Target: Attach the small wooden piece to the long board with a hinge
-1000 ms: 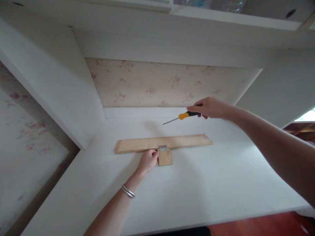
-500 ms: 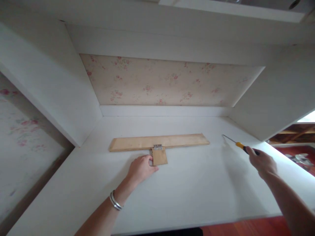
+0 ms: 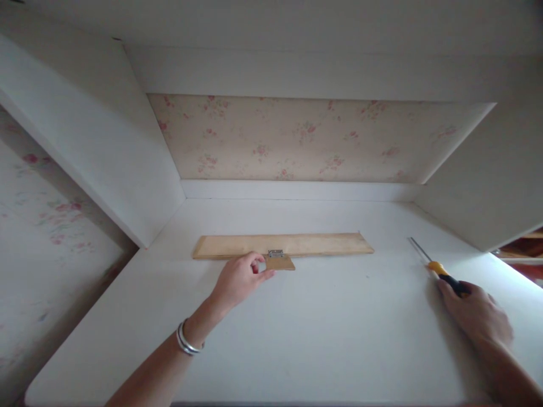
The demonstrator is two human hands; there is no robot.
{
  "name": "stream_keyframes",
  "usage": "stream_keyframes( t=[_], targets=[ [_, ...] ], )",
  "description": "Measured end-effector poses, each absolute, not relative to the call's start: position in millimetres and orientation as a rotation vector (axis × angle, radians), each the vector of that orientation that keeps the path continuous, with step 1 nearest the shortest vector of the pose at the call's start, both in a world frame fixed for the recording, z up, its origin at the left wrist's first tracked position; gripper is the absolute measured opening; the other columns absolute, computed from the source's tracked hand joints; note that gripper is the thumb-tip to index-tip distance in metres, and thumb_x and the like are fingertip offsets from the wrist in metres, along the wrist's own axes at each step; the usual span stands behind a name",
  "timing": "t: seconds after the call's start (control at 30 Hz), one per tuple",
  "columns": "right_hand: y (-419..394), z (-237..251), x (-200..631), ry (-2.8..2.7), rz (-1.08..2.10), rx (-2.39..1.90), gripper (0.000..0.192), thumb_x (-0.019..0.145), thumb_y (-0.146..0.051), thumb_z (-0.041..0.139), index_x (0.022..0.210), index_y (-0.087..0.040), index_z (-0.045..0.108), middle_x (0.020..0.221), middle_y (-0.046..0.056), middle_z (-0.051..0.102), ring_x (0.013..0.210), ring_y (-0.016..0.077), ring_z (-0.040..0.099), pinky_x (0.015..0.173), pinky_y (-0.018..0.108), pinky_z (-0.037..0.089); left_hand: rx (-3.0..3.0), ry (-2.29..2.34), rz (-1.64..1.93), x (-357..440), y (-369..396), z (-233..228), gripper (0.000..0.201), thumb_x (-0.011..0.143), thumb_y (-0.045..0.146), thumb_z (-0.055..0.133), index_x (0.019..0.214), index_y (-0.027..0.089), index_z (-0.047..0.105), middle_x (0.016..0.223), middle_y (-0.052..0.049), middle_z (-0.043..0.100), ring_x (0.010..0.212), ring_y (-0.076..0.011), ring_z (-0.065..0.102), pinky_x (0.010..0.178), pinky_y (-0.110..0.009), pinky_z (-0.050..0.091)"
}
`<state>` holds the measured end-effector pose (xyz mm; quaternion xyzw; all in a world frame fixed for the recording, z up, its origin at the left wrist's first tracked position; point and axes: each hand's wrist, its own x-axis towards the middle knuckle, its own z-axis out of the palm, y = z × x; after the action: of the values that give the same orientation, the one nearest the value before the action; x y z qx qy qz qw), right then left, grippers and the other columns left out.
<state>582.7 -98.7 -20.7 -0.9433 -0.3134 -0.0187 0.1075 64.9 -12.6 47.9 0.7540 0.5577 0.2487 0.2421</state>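
Left hand (image 3: 237, 278) pinching the small wooden flap (image 3: 280, 262), hinged (image 3: 275, 253) to the long board (image 3: 283, 245) at desk (image 3: 297, 339) centre. Right hand (image 3: 475, 316), at 4 o'clock from the board, fingers closed around a screwdriver (image 3: 439, 270) lying on the desk, well apart.

soft daylight from right | faint shadows | edges warped, slightly blurred

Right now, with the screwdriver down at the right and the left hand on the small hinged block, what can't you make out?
- Screwdriver handle end: hidden under the right hand, head view.
- Small wooden block: left edge covered by the left hand; whether lifted or flat, unclear.
- Hinge screws: too small, blurred.
- Screwdriver tip type: too thin to tell.
- Right forearm: cut off by the frame's lower right corner.
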Motion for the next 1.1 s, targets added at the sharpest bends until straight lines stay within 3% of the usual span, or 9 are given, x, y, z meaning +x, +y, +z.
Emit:
stream_keyframes(
  t=[0.27,0.6,0.87,1.1],
  targets=[
    [-97.0,-18.0,578.2,-0.903,-0.04,-2.785,0.076,0.073,-0.076,0.024,0.128,-0.028,0.046,0.123,0.015,0.054,0.105,0.0378,0.055,0.074,0.046,0.048,2.415,1.356,0.814,71.4,17.2,66.9,0.025,0.091,0.036,0.045,0.096,0.023,0.066,0.096,-0.002,0.068,0.083,-0.0143,0.06,0.076,-0.024,0.042],
    [-96.4,-13.5,573.7,-0.916,-0.02,-2.782,0.078,0.075,-0.076,0.021,0.128,-0.025,0.047,0.125,0.017,0.052,0.107,0.0378,0.054,0.079,0.045,0.047,2.647,1.213,0.682,60.2,1.0,50.6,0.031,0.093,0.039,0.04,0.104,0.024,0.066,0.091,-0.003,0.066,0.079,-0.0134,0.061,0.073,-0.024,0.045],
    [-96.2,-16.7,574.6,-0.918,-0.021,-2.776,0.08,0.074,-0.078,0.019,0.13,-0.026,0.044,0.127,0.017,0.05,0.108,0.0381,0.053,0.078,0.047,0.047,2.913,1.094,0.33,52.9,-16.1,18.6,0.029,0.093,0.033,0.04,0.106,0.026,0.064,0.08,-0.004,0.065,0.068,-0.0143,0.06,0.054,-0.024,0.038],
    [-97.1,-14.8,572.3,-0.924,-0.002,-2.793,0.078,0.075,-0.077,0.017,0.131,-0.028,0.041,0.129,0.015,0.048,0.109,0.0377,0.053,0.078,0.047,0.046,2.904,0.942,0.416,49.0,-3.5,17.2,0.028,0.091,0.036,0.044,0.105,0.026,0.066,0.077,-0.004,0.064,0.064,-0.0125,0.059,0.055,-0.023,0.04]
  ],
)
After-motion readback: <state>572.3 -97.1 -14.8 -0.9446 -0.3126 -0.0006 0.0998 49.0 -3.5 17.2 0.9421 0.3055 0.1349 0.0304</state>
